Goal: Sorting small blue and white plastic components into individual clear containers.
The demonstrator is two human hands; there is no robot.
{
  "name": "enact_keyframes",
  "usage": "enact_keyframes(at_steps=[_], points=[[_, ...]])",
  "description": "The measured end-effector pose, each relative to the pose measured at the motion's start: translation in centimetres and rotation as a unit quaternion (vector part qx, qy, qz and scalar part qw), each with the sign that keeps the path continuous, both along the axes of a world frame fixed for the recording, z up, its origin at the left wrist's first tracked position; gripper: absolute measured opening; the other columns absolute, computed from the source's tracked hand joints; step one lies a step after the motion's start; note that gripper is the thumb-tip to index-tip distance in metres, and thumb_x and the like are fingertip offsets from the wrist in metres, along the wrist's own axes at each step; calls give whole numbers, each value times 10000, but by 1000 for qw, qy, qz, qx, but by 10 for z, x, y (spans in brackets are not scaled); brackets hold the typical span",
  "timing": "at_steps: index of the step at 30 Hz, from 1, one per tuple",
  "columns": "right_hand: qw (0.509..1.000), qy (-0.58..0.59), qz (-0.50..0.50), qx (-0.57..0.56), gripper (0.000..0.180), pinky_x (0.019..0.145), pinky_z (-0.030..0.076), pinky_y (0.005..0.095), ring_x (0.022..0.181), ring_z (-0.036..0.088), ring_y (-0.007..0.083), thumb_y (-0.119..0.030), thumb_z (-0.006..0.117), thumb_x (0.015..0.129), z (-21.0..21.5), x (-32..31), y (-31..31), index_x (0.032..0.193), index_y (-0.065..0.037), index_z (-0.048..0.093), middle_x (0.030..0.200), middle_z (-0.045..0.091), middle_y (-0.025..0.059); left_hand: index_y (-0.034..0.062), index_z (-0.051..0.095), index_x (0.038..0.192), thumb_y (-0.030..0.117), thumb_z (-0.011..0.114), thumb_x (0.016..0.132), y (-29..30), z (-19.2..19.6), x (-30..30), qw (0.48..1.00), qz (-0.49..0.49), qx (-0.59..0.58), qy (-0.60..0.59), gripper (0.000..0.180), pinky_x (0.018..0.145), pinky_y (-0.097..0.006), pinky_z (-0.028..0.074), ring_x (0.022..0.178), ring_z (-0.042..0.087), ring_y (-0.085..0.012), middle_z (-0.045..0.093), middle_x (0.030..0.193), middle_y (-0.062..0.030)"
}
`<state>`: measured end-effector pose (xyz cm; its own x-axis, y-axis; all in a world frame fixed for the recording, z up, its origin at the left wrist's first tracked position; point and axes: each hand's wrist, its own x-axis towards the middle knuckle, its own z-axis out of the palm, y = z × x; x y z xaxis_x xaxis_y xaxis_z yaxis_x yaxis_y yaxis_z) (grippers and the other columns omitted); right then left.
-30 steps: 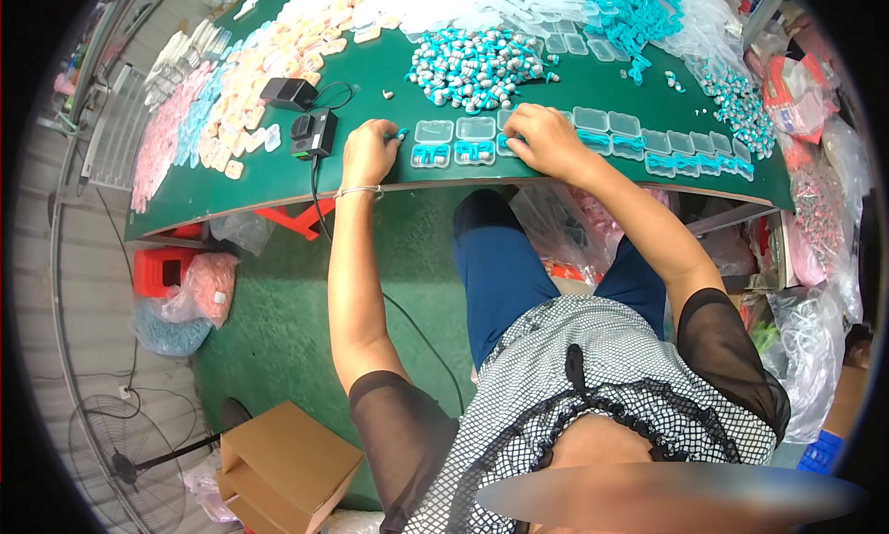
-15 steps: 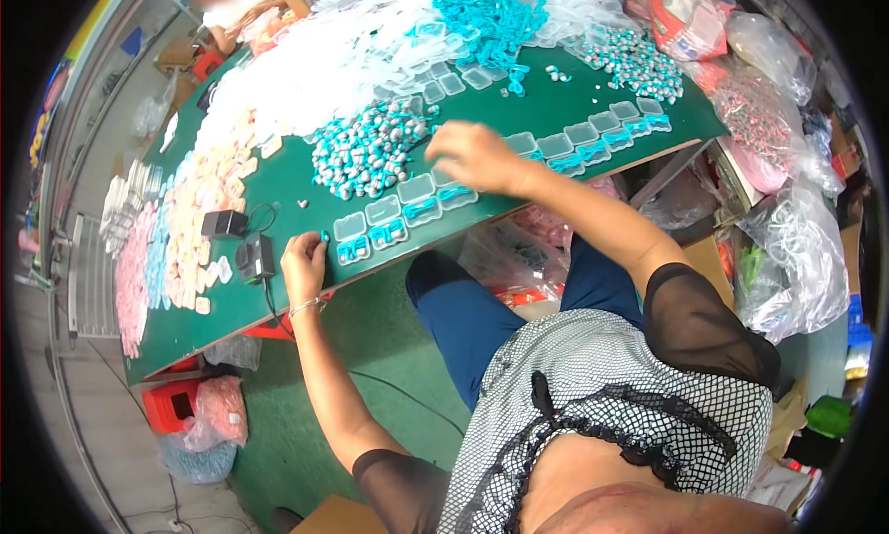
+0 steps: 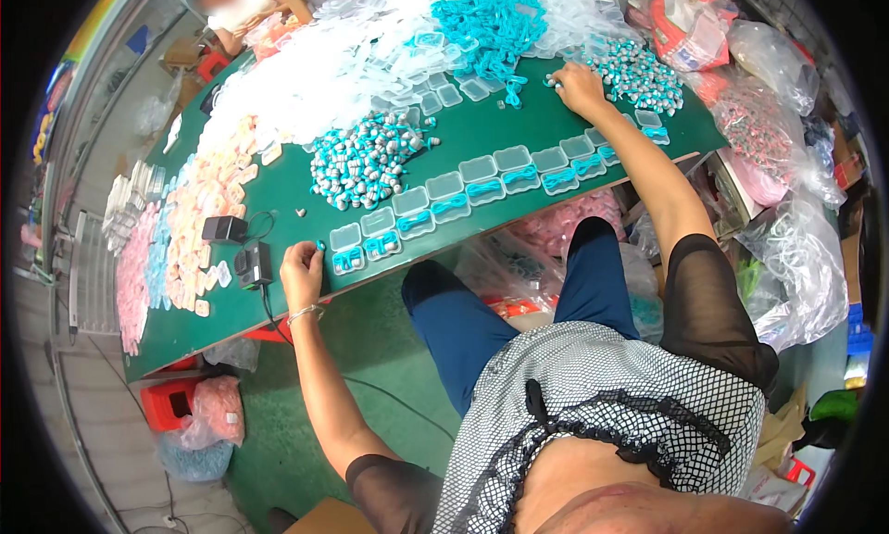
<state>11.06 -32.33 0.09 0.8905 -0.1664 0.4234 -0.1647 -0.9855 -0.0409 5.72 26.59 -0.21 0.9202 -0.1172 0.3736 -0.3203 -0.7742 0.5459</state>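
Note:
My left hand (image 3: pixel 302 272) rests at the near table edge, left of a row of small clear hinged boxes (image 3: pixel 449 201). Its fingertips are closed on a small turquoise piece (image 3: pixel 321 245). The boxes stand with lids raised, and turquoise cords lie in them; the two leftmost also hold small grey-and-turquoise pieces. Farther right, my right hand (image 3: pixel 582 93) reaches past the row to the left side of a small heap of grey-and-turquoise pieces (image 3: pixel 644 75). Its fingers are pinched together, with a small grey piece (image 3: pixel 553 81) showing at the tips.
A larger heap of grey-and-turquoise pieces (image 3: pixel 356 163) lies mid-table. Behind are turquoise cords (image 3: pixel 491 25) and piled clear boxes (image 3: pixel 324 62). Black adapters (image 3: pixel 252 263) with a cable sit at left, near peach-coloured pieces (image 3: pixel 190 247). Plastic bags (image 3: pixel 796 256) crowd the right. Another person sits far left.
My right hand has moved from above the middle of the box row to the small heap at the far right, uncovering the middle boxes. My left hand stays nearly in place.

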Motion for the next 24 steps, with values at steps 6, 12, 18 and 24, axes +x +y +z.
enact_keyframes(at_steps=[6, 12, 18, 24], points=[[999, -22, 41, -28, 148, 819, 473, 450, 1009, 578, 254, -233, 684, 765, 8, 7, 8, 876, -136, 694, 950, 622, 58, 3, 639, 883, 69, 697, 790, 3, -1, -2, 1000, 15, 14, 1, 128, 623, -261, 481, 649, 562, -115, 605, 787, -57], [939, -28, 178, 293, 107, 664, 478, 291, 693, 587, 138, -82, 609, 771, 24, -22, 46, 869, -77, 650, 780, 626, 60, 14, 658, 901, 54, 709, 772, -21, 13, -8, 988, 15, -150, 16, 144, 576, -247, 471, 610, 542, -66, 626, 710, -10], [754, 138, 314, 560, 165, 693, 468, 208, 776, 558, 47, -78, 646, 841, 44, -77, 123, 993, -17, 668, 839, 618, -21, 30, 657, 880, 24, 716, 751, -93, 50, -32, 981, -106, -162, 24, 142, 572, -260, 478, 606, 567, -103, 662, 782, -45], [813, 42, 433, 388, 141, 659, 491, 285, 723, 607, 152, -78, 673, 790, 32, -102, 203, 925, -41, 689, 834, 636, 56, 66, 676, 839, 50, 717, 722, -126, 46, -38, 984, -169, -60, 6, 124, 587, -336, 489, 639, 620, -230, 614, 769, -86]])
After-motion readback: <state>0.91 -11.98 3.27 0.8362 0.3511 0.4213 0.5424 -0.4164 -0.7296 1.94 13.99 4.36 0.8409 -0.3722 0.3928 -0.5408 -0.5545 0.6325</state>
